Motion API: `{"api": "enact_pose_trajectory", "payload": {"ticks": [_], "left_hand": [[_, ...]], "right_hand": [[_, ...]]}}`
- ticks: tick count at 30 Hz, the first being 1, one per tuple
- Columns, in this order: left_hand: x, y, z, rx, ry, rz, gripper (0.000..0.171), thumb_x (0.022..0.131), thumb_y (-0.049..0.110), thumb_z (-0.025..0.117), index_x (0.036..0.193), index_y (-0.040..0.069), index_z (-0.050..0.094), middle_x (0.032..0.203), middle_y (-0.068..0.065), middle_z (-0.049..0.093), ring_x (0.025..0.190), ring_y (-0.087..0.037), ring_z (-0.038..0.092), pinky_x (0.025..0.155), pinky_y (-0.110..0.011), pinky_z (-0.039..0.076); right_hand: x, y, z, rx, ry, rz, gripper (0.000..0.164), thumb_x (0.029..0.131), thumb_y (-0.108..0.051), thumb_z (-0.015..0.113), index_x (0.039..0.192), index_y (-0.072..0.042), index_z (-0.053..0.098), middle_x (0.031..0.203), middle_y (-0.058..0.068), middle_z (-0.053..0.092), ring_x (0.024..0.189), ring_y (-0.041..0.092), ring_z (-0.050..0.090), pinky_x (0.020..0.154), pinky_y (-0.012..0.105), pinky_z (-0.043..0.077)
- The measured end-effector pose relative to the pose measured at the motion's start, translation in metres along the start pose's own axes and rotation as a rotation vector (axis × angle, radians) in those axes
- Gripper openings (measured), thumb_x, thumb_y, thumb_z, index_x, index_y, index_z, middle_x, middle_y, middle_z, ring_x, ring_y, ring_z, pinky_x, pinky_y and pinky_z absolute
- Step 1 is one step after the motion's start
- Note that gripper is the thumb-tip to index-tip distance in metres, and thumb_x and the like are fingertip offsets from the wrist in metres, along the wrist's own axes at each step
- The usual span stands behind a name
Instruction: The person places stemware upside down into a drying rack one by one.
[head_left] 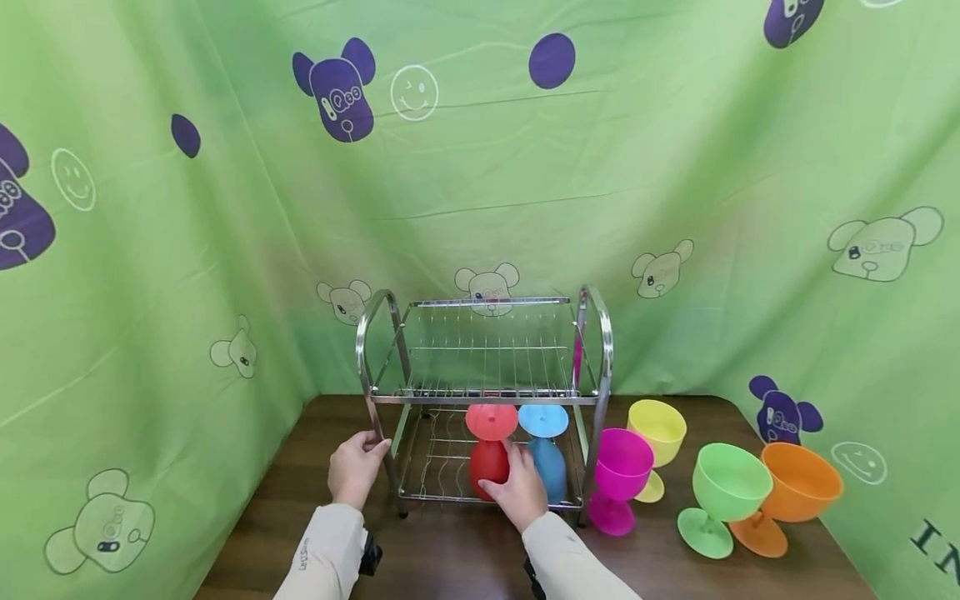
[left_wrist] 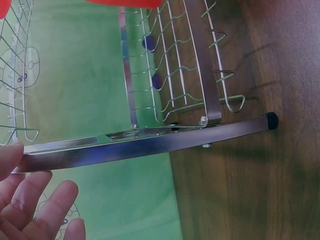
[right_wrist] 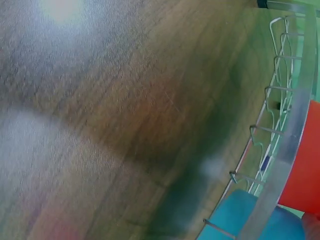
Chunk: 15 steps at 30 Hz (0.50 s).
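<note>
A two-tier metal dish rack (head_left: 480,401) stands on the table. On its lower tier a red goblet (head_left: 488,463) is upside down, its round foot uppermost. My right hand (head_left: 522,490) grips that goblet's bowl, thumb on the left and fingers on the right. Just right of it, a blue goblet (head_left: 550,473) is also upside down, partly hidden by the right hand. My left hand (head_left: 354,472) pinches the rack's front left post; the left wrist view shows the thumb and fingers on either side of this post (left_wrist: 135,150). In the right wrist view the right hand is nearly out of frame.
Right of the rack stand several upright goblets: magenta (head_left: 624,463), yellow (head_left: 657,433), light green (head_left: 732,482) and orange (head_left: 801,482). The rack's upper tier (head_left: 491,348) sits above both hands. A green patterned curtain (head_left: 480,167) hangs behind the wooden table (head_left: 450,554).
</note>
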<state>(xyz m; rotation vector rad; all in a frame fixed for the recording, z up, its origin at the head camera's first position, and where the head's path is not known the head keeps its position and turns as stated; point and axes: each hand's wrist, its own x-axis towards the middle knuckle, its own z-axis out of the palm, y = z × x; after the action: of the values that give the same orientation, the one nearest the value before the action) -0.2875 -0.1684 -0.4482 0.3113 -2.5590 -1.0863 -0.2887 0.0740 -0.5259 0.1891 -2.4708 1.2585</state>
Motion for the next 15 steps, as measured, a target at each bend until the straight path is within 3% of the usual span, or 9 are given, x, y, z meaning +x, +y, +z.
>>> {"api": "enact_pose_trajectory", "payload": {"ticks": [6,15], "left_hand": [[0.001,-0.003,0.002,0.006,0.003,0.033,0.020,0.083,0.021,0.073,0.094,0.005,0.072,0.083,-0.008,0.072,0.077,-0.029,0.067,0.058,-0.039,0.046],[0.002,-0.002,0.002,0.006,0.000,0.021,0.016,0.082,0.021,0.074,0.091,0.007,0.072,0.082,-0.006,0.072,0.075,-0.028,0.067,0.056,-0.038,0.045]], "right_hand": [[-0.002,0.002,0.007,-0.012,-0.010,0.010,0.078,0.064,-0.010,0.087,0.130,0.000,0.048,0.118,0.022,0.052,0.107,0.041,0.051,0.074,0.054,0.053],[-0.001,0.006,0.015,-0.042,-0.042,0.047,0.078,0.062,-0.009,0.088,0.128,0.001,0.049,0.117,0.022,0.052,0.106,0.041,0.051,0.074,0.054,0.053]]}}
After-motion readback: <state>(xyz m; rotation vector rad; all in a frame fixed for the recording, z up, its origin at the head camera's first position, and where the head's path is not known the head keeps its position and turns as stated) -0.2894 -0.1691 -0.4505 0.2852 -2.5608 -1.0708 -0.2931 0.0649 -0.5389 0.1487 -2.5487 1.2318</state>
